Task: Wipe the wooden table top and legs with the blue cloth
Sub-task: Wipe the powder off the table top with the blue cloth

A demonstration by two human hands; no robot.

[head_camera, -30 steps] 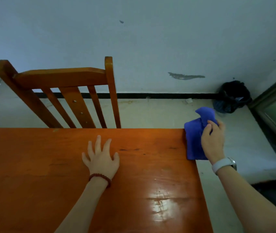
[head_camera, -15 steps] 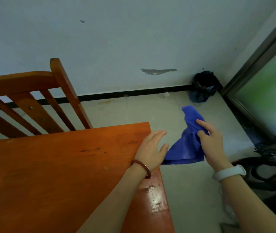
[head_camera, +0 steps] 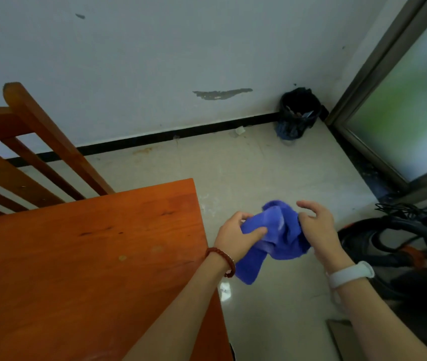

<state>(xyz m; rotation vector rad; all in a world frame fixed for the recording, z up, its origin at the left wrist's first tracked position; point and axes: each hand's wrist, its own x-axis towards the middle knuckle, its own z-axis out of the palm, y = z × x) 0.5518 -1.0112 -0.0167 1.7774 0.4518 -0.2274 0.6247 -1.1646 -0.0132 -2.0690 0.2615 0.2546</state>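
Head view: you stand at the right-hand corner of the wooden table (head_camera: 82, 256), both hands held out past its edge, above the pale floor (head_camera: 259, 173). Your left hand (head_camera: 236, 235) pinches the blue cloth (head_camera: 277, 241) with the thumb pressed onto the top of the fabric and the fingers curled under it. A string of dark red beads (head_camera: 221, 259) circles that wrist, and the forearm crosses over the table's near corner. Your right hand (head_camera: 316, 227) grips the other side of the cloth low in the palm, while its index finger and thumb stand loosely spread above the bunched fabric. A white wristband (head_camera: 350, 273) sits on that wrist. The cloth is crumpled between the two hands, clear of the table top, with one end hanging down below your left hand.

The table top is bare orange-brown wood with a few dark marks and a small pale spot near its middle. A wooden chair (head_camera: 25, 152) of the same colour stands behind the table's far edge, its slatted back tilted in this wide view. In the far corner, a black bin (head_camera: 298, 113) sits against the white wall (head_camera: 155, 61), beside a grey door frame (head_camera: 363, 82). Dark hoses or cables (head_camera: 389, 235) lie on the floor at your right.
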